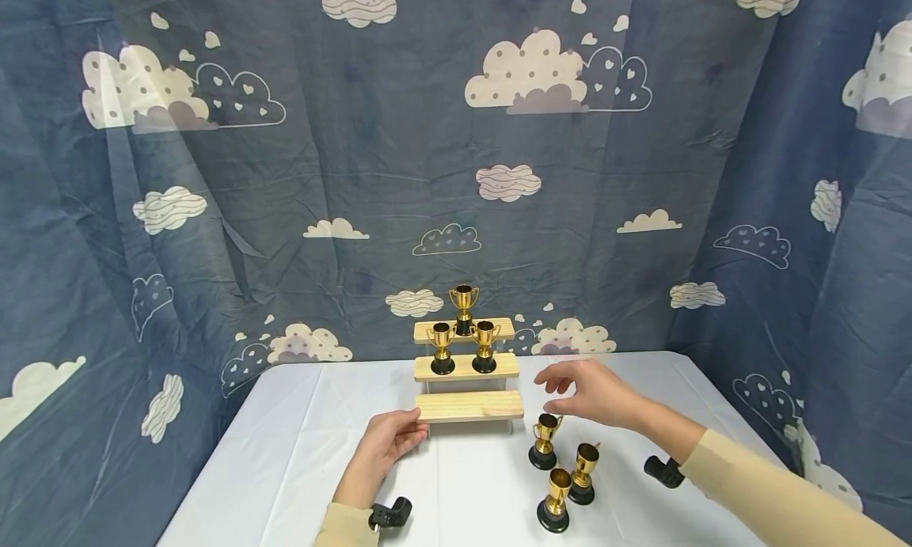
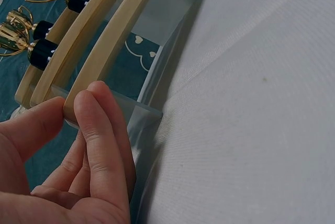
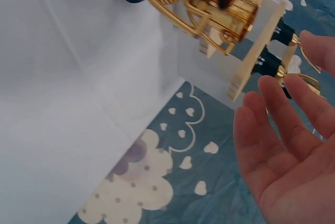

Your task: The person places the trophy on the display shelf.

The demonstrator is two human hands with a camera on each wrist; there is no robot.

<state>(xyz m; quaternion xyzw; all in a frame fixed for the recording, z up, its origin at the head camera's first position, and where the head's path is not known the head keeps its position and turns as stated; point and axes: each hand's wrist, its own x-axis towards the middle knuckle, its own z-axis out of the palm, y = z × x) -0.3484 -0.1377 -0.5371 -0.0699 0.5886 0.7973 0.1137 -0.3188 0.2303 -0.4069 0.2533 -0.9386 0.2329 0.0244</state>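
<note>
A three-step wooden stand (image 1: 468, 405) with clear side panels stands mid-table. It carries three gold trophies on black bases: one on the top step (image 1: 464, 308) and two on the middle step (image 1: 442, 349) (image 1: 484, 347). My left hand (image 1: 416, 430) pinches the left end of the lowest step (image 2: 99, 62) between thumb and fingers (image 2: 97, 124). My right hand (image 1: 559, 382) hovers with relaxed fingers (image 3: 272, 124) and holds nothing, just above the nearest of three loose trophies (image 1: 545, 442). The other two loose trophies (image 1: 584, 473) (image 1: 555, 501) stand nearer me. One trophy (image 3: 209, 4) fills the top of the right wrist view.
A white cloth covers the table (image 1: 299, 460). A blue curtain with cloud prints (image 1: 356, 175) closes in the back and both sides. Black wrist-camera mounts show at my left wrist (image 1: 388, 515) and right wrist (image 1: 663, 472).
</note>
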